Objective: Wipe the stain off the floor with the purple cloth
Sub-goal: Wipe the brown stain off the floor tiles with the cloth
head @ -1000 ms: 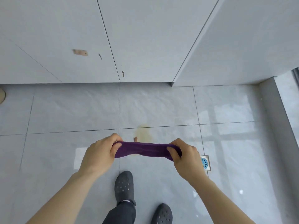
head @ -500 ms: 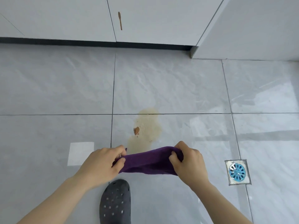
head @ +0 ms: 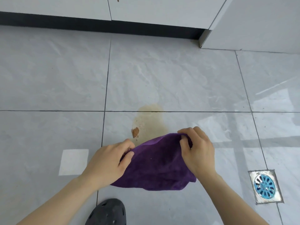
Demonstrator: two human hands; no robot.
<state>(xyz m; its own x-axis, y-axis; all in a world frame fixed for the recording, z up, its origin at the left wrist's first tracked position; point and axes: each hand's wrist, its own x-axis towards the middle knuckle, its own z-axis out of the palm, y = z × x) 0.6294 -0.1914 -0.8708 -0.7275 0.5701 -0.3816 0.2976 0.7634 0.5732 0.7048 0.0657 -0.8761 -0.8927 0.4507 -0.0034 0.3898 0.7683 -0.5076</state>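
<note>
A yellowish-brown stain spreads over the grey floor tiles across a grout line, with a small orange-brown clump at its left edge. The purple cloth hangs spread just in front of the stain and covers its near edge. My left hand pinches the cloth's left top corner. My right hand grips its right top corner. Whether the cloth's lower edge touches the floor, I cannot tell.
A square floor drain with a blue grate sits at the right. My dark clog shoe stands at the bottom centre. White cabinets with a dark toe kick run along the far side, and a wall corner juts out at the upper right.
The view has dropped closer to the floor. The cloth, earlier stretched as a narrow band between my hands, now hangs open as a wide sheet over the stain's near edge.
</note>
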